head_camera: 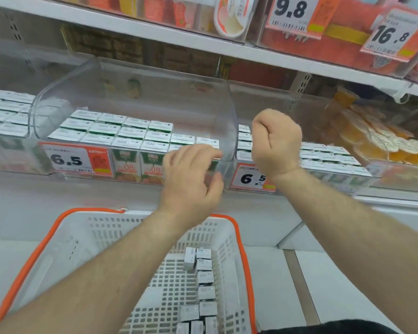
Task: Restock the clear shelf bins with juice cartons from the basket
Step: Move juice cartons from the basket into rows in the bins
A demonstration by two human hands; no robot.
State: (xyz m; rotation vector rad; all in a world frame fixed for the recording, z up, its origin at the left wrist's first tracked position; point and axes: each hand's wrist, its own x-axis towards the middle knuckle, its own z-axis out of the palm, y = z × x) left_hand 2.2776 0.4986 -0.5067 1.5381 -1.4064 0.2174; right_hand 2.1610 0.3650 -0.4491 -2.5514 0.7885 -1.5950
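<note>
Fingers, left hand [191,179]: loosely curled and spread at the front right corner of the centre clear plastic shelf bin [135,102], fingertips at its rim; whether they pinch a carton there I cannot tell, as the hand hides that spot.
Fingers, right hand [276,143]: curled tight into a fist, holding nothing visible, raised in front of the next clear bin to the right [323,162].
Far left: another bin of white-topped cartons [7,116], packed full.
Centre bin: rows of small green-and-white juice cartons [121,133] stand upright behind a red-and-white price tag reading 6.5 [75,160]; the near right corner looks to be the last gap.
Near, below: white perforated plastic basket with an orange rim [58,237], a line of grey-white cartons still in the basket [203,280] along its right side.
Right: the neighbouring bin holds flat rows of the same cartons; beyond it, orange packets [372,141].
Risk: the corner slot looks tight, so a carton pushed in crooked could wedge or tip its neighbours. The fisted right hand, close to the bin wall, could knock it.
</note>
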